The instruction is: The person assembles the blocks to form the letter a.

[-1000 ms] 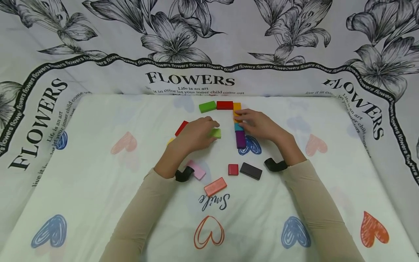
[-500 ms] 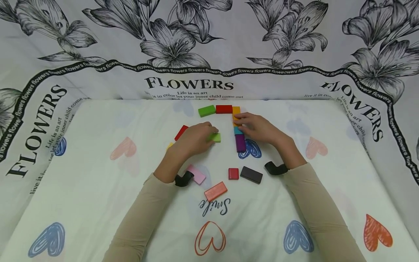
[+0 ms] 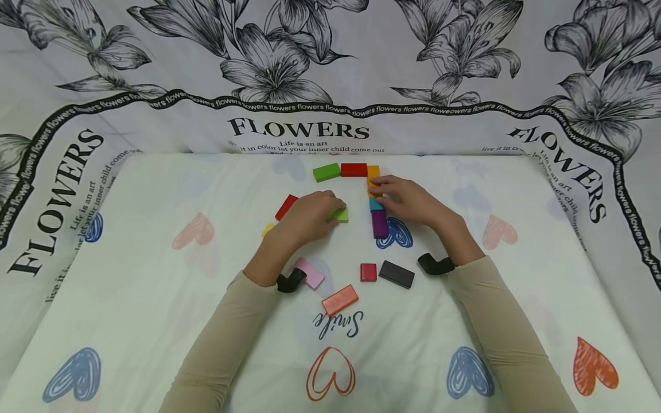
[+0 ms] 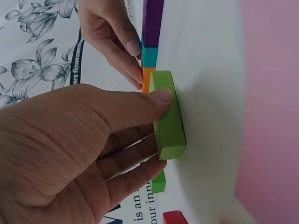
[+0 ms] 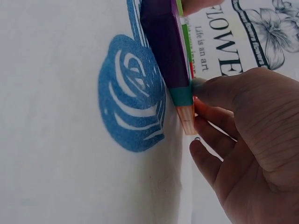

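Note:
In the head view my left hand holds a light green block left of the column of blocks. The left wrist view shows its thumb on one face of that light green block and the fingers behind it. My right hand rests beside the column, its fingertips touching the orange block and the thumb by the teal block. A purple block continues the column toward me. At its far end a red block and a green block run leftward.
Another red block and a partly hidden yellow block lie left of my left hand. Nearer me are a pink block, a salmon block, a small red block and a black block. All lie on a printed white cloth.

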Tool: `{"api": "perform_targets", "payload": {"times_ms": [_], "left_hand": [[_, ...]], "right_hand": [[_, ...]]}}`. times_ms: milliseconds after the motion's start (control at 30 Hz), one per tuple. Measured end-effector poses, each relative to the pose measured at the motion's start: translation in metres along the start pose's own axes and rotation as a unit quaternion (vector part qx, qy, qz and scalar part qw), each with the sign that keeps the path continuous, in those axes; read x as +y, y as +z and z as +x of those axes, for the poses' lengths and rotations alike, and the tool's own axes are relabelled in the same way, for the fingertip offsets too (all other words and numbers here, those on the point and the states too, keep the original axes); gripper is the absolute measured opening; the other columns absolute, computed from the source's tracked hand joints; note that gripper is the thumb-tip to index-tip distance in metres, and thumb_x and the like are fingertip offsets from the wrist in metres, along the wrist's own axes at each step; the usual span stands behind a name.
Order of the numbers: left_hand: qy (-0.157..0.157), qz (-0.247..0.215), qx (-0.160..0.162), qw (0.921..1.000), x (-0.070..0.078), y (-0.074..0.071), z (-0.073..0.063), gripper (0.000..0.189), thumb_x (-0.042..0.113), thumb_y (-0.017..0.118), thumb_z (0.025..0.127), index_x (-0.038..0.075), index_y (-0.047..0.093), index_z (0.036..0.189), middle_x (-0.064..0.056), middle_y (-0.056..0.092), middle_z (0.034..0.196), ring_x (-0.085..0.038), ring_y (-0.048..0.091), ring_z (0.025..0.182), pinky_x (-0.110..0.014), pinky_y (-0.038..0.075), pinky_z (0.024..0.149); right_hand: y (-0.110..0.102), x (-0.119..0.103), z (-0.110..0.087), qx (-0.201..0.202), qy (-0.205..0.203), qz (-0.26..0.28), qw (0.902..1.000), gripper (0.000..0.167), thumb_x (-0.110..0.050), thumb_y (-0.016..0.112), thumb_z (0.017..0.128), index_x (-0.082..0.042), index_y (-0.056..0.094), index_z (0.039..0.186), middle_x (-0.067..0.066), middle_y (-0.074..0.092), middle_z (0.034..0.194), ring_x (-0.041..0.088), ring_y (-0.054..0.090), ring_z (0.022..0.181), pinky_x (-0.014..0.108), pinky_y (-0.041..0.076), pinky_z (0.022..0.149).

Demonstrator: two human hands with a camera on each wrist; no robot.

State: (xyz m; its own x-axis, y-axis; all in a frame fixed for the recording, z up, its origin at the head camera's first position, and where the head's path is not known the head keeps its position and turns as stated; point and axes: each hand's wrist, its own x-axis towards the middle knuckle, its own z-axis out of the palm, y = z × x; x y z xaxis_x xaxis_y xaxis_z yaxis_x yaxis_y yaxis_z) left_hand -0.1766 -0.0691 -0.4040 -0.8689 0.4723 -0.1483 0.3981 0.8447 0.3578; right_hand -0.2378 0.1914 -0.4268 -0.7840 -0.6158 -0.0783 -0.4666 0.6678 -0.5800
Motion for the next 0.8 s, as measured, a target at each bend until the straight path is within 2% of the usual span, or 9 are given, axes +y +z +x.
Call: {"api": "perform_targets", "payload": {"times_ms": [333,533,667,800], "left_hand": [[0.009,0.0,0.013,0.9999,-0.002,-0.003,-0.003,0.038,0.014,0.076,0.098,0.006,0.072,0.135,-0.01,0.074,0.125,-0.026,0.067,0.113,-0.039,0.057,0.105],[-0.004,-0.006,0.009,0.9999,-0.002,-0.004,-0.002,0.039,0.015,0.074,0.099,0.007,0.07,0.137,-0.009,0.073,0.128,-0.025,0.068,0.117,-0.04,0.057,0.107],[-0.001,-0.014,0.011,0.9999,0.002,-0.005,0.004,0.038,0.015,0.074,0.099,0.007,0.071,0.137,-0.009,0.073,0.13,-0.026,0.067,0.121,-0.041,0.055,0.11],[0.016,-0.012,0.023,0.9995,0.01,-0.006,0.016,0.038,0.016,0.075,0.099,0.008,0.071,0.135,-0.009,0.073,0.128,-0.026,0.067,0.12,-0.04,0.055,0.111]], "right_hand": [[0.001,0.0,0.001,0.0,-0.006,0.002,1.0,0.039,-0.016,0.061,0.107,-0.003,0.065,0.144,0.015,0.052,0.161,0.039,0.041,0.156,0.056,0.035,0.129],[0.003,0.003,0.003,-0.005,0.002,0.016,0.9999,0.039,-0.016,0.06,0.108,-0.005,0.064,0.145,0.014,0.051,0.163,0.038,0.039,0.158,0.056,0.032,0.13],[0.003,0.005,0.003,-0.006,-0.001,0.013,0.9999,0.039,-0.017,0.059,0.108,-0.005,0.063,0.146,0.014,0.05,0.163,0.039,0.038,0.158,0.056,0.031,0.131],[0.001,0.005,0.0,-0.001,-0.006,0.015,0.9999,0.04,-0.015,0.059,0.108,-0.004,0.063,0.146,0.014,0.051,0.163,0.039,0.039,0.157,0.056,0.032,0.13]]}}
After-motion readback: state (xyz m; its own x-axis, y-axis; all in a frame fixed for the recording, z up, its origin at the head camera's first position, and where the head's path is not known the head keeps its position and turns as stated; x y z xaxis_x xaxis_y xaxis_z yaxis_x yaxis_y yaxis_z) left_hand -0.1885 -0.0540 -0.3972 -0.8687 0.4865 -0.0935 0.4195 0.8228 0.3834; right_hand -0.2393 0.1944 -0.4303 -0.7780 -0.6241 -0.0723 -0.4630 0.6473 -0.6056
